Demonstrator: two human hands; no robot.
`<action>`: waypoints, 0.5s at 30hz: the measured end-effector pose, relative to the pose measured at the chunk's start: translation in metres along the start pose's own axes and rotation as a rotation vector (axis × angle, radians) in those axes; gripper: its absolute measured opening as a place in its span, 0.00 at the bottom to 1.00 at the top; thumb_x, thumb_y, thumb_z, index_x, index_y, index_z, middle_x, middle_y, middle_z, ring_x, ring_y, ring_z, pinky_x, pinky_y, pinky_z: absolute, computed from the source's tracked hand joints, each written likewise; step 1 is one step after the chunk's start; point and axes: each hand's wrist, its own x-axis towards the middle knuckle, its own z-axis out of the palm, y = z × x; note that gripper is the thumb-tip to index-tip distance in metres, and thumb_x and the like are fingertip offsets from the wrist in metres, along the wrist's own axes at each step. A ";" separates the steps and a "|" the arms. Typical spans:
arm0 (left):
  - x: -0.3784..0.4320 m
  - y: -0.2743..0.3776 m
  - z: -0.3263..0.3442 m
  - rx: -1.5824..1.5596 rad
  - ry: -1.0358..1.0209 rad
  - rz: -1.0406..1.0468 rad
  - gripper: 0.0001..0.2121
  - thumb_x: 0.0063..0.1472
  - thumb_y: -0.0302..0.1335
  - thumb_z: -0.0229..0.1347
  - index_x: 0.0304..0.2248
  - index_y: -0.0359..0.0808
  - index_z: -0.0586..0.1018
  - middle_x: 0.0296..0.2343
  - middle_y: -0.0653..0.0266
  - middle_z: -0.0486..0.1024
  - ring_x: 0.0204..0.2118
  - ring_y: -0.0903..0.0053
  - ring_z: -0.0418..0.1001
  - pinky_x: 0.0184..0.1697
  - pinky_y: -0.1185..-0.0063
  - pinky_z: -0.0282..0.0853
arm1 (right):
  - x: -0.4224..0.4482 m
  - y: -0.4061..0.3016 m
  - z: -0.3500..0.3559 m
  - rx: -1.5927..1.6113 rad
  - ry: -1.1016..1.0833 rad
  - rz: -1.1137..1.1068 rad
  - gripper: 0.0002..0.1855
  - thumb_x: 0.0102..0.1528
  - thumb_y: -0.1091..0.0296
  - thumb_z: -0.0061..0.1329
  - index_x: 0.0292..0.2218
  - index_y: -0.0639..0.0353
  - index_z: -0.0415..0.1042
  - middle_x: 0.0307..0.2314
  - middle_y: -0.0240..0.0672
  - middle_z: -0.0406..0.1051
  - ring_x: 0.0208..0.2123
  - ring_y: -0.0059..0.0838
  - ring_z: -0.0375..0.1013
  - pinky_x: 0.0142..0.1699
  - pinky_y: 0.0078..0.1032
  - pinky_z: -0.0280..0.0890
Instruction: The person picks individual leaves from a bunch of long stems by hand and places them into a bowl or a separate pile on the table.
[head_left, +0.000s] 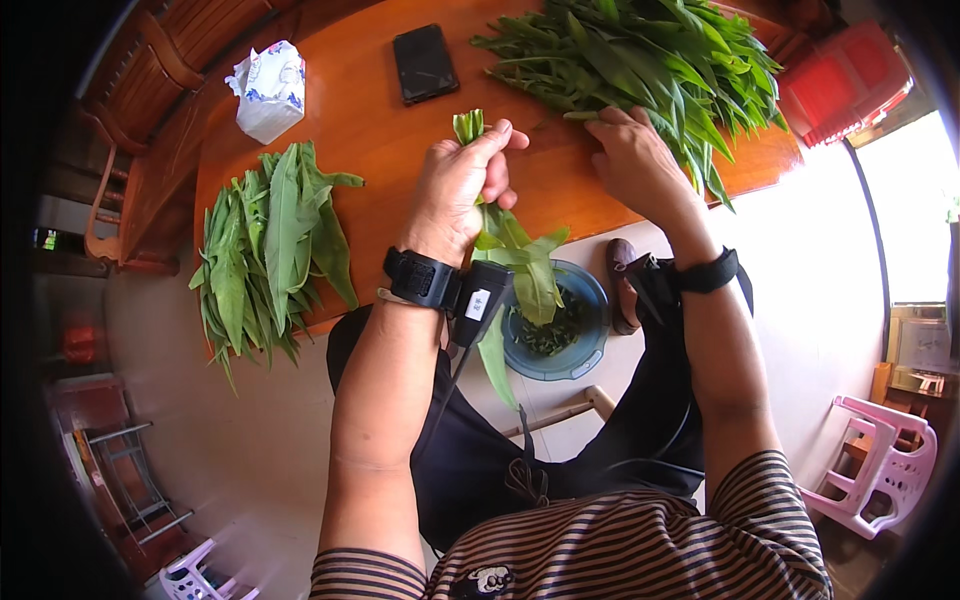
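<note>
My left hand (469, 169) is closed around a small bunch of long green leaves (525, 262). The cut stem ends poke out above the thumb, and the blades hang down past my wrist. At the near edge of the large heap of leafy greens (637, 60), my right hand (637, 154) has its fingertips at a stem; the fingers partly hide the contact, so a firm grip is not certain. A second, smaller pile of leaves (277, 240) lies on the table's left corner, some tips hanging over the edge. Below the hanging leaves, a blue plastic basin (596, 341) on the floor holds green scraps.
On the wooden table (367, 217) are a black smartphone (425, 64) and a tissue pack (271, 90). Wooden chairs (161, 56) stand at the left. A red plastic stool (847, 82) is at upper right, a pink one (881, 465) at lower right. A shoe (622, 285) is beside the basin.
</note>
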 end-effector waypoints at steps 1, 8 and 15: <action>-0.001 -0.001 0.002 0.013 0.030 -0.008 0.15 0.65 0.37 0.56 0.39 0.31 0.78 0.15 0.75 0.64 0.17 0.87 0.61 0.22 0.82 0.62 | 0.003 -0.004 -0.004 0.013 0.071 -0.048 0.13 0.50 0.74 0.48 0.38 0.62 0.79 0.39 0.45 0.73 0.46 0.50 0.69 0.49 0.39 0.68; 0.004 0.002 -0.002 0.046 0.264 0.090 0.16 0.68 0.39 0.52 0.42 0.34 0.77 0.33 0.59 0.80 0.30 0.79 0.77 0.23 0.81 0.65 | 0.003 -0.054 -0.058 0.611 -0.262 0.114 0.13 0.53 0.70 0.54 0.39 0.66 0.78 0.32 0.39 0.75 0.31 0.32 0.74 0.37 0.27 0.68; 0.005 0.011 -0.004 0.058 0.221 0.185 0.12 0.64 0.37 0.58 0.36 0.35 0.82 0.25 0.62 0.80 0.20 0.84 0.72 0.17 0.83 0.59 | -0.013 -0.054 -0.034 0.674 -0.275 -0.075 0.08 0.52 0.73 0.53 0.34 0.68 0.76 0.28 0.42 0.73 0.29 0.38 0.75 0.36 0.31 0.69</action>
